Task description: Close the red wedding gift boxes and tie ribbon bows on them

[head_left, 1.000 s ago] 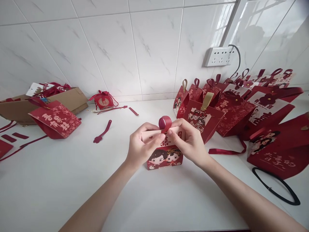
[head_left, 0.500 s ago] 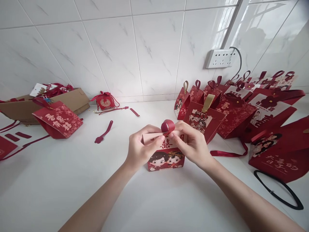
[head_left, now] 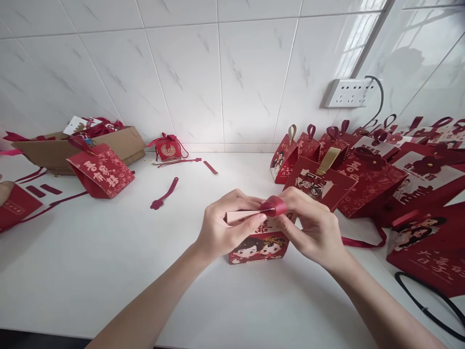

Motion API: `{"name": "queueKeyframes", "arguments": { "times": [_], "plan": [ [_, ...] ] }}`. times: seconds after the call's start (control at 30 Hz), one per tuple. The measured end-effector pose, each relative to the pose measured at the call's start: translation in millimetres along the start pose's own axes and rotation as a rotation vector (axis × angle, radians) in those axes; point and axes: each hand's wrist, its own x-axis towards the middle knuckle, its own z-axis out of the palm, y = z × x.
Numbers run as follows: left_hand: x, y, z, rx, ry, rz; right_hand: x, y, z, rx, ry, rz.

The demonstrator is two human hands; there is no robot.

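Note:
A small red gift box (head_left: 258, 249) with two cartoon faces and a pale top edge stands upright on the white table between my hands. My left hand (head_left: 230, 223) pinches its top edge, thumb in front and fingers behind. A dark red strap loop (head_left: 275, 205) curls up at the box's top. My right hand (head_left: 312, 225) is closed about this loop, with the thumb near the front of the box and the index finger over the loop. The fingers behind the box are hidden.
Several finished red gift boxes (head_left: 370, 179) crowd the right side. At left are a cardboard box (head_left: 127, 145) of ribbons and a red gift box (head_left: 105, 172). A loose flower-ended strap (head_left: 165, 194) lies nearby. Another person's hand (head_left: 4, 192) shows at the left edge.
The view has shifted, so most things sit further right or left in it. My right hand has turned and moved slightly outward at the loop, which now leans right. Another hand appears at far left.

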Motion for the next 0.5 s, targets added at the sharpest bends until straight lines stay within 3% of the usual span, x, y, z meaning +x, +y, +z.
{"name": "queueKeyframes", "arguments": {
  "times": [0.33,0.5],
  "plan": [
    [0.1,1.0,-1.7,-0.004,0.006,-0.136,-0.5,-0.5,2.0,0.107,0.014,0.127],
    [0.3,0.1,-1.7,0.030,0.022,-0.155,1.0,0.3,1.5,0.092,-0.004,0.121]
  ]
}}
